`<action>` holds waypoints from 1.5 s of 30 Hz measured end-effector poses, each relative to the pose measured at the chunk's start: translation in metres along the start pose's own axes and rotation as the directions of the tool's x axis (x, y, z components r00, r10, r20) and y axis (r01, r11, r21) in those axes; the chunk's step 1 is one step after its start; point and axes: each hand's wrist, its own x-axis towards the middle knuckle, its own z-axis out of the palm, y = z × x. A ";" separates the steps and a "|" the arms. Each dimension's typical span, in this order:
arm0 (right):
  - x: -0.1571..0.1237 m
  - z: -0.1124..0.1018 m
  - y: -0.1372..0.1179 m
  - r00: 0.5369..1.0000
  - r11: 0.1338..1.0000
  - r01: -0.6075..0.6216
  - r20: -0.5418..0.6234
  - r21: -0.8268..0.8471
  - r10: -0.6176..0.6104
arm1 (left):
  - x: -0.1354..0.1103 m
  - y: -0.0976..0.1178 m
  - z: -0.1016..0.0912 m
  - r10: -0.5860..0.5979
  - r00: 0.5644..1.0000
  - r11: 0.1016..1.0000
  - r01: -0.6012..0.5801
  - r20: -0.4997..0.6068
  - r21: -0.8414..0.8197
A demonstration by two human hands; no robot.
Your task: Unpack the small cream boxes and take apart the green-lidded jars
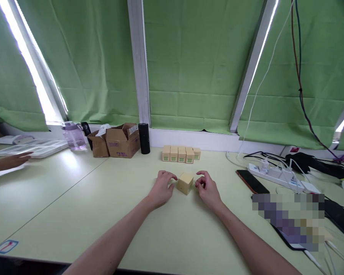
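Observation:
A small tan cardboard box (185,183) stands on the table in front of me, turned with one corner toward me. To its left is my left hand (163,187), thumb and index finger apart, the index fingertip close to the box's side; I cannot tell if it touches. My right hand (208,190) is on the other side with a small gap to the box. Its index finger reaches out, the other fingers are curled, and it holds nothing. Behind them, several similar small boxes (181,154) with pale green labels stand in a row.
At the back are open brown cartons (122,142), a black bottle (144,138) and a purple jug (73,135). A phone (252,181), a power strip (271,175) and cables lie on the right. Another person's hand (14,160) is near a white tray (43,148) at left.

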 end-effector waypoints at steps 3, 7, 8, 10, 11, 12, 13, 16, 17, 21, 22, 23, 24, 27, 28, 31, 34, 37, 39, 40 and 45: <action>-0.001 0.001 -0.002 1.000 0.999 0.019 -0.010 0.051 -0.018 | 0.000 0.001 0.000 0.021 1.000 1.000 -0.021 0.007 0.003; 0.000 0.000 -0.003 0.999 0.999 0.011 -0.038 0.046 -0.009 | 0.000 0.003 -0.004 0.031 0.999 0.999 -0.031 0.015 0.015; 0.000 -0.001 -0.002 0.999 0.999 -0.001 -0.051 0.036 0.003 | 0.000 0.003 -0.005 0.009 1.000 1.000 -0.009 -0.002 0.020; 0.002 -0.002 0.000 0.998 1.000 -0.020 -0.065 0.019 0.021 | 0.000 0.002 -0.006 -0.041 0.999 0.999 0.042 -0.032 0.021; 0.002 -0.002 0.002 0.998 1.000 -0.023 -0.063 0.012 0.024 | -0.001 0.002 -0.006 -0.059 0.998 0.998 0.059 -0.035 0.017; 0.002 -0.001 0.003 0.998 1.000 -0.023 -0.059 0.006 0.023 | -0.001 0.002 -0.004 -0.070 0.997 0.997 0.071 -0.029 0.009; 0.003 -0.001 0.004 0.999 1.000 -0.019 -0.051 0.001 0.019 | -0.001 0.001 -0.003 -0.075 0.997 0.997 0.075 -0.015 -0.002; 0.003 0.001 0.007 1.000 1.000 -0.005 -0.030 -0.006 0.005 | -0.002 0.002 0.005 -0.054 0.997 0.998 0.055 0.053 -0.034; 0.003 0.002 0.007 1.000 1.000 -0.003 -0.027 -0.008 0.003 | -0.002 0.002 0.006 -0.044 0.997 0.998 0.046 0.067 -0.033; 0.002 0.001 0.006 0.999 1.000 -0.010 -0.042 -0.016 0.009 | -0.001 0.002 0.006 -0.057 0.998 0.998 0.057 0.002 0.017; 0.002 0.001 0.005 0.999 1.000 -0.013 -0.045 -0.017 0.012 | -0.001 0.002 0.004 -0.073 0.997 0.997 0.073 -0.019 0.025; 0.002 0.001 0.005 0.999 1.000 -0.017 -0.048 -0.020 0.016 | -0.002 0.002 0.003 -0.087 0.996 0.996 0.088 -0.031 0.027; 0.002 0.001 0.004 0.999 1.000 -0.020 -0.047 -0.023 0.019 | -0.002 0.002 0.002 -0.100 0.994 0.995 0.101 -0.033 0.025; 0.002 0.001 0.005 0.999 0.999 -0.026 -0.039 -0.031 0.025 | -0.005 0.003 0.005 -0.122 0.993 0.993 0.122 -0.009 0.002; 0.002 0.001 0.005 0.999 0.999 -0.025 -0.041 -0.033 0.024 | -0.006 0.004 0.008 -0.125 0.992 0.992 0.125 0.004 -0.010; 0.002 0.002 0.006 0.998 0.999 -0.019 -0.060 -0.034 0.017 | -0.007 0.010 0.018 -0.173 0.984 0.983 0.174 0.029 -0.056; 0.002 0.002 0.004 0.996 0.999 -0.008 -0.084 -0.032 0.005 | -0.006 0.020 0.024 -0.253 0.967 0.966 0.253 0.013 -0.055; 0.001 0.004 0.001 0.995 1.000 0.011 -0.099 -0.027 -0.014 | -0.005 0.030 0.026 -0.282 0.959 0.959 0.282 -0.023 -0.026; 0.000 0.005 -0.001 0.994 0.999 0.018 -0.108 -0.033 -0.021 | -0.004 0.034 0.025 -0.274 0.961 0.962 0.273 -0.030 -0.034; -0.001 0.006 -0.002 0.993 0.999 0.024 -0.116 -0.036 -0.028 | -0.004 0.034 0.025 -0.264 0.964 0.964 0.263 -0.032 -0.047; -0.004 0.003 -0.012 0.968 0.990 0.137 -0.208 -0.019 -0.138 | -0.003 0.032 0.021 0.005 0.981 0.999 0.003 -0.193 0.042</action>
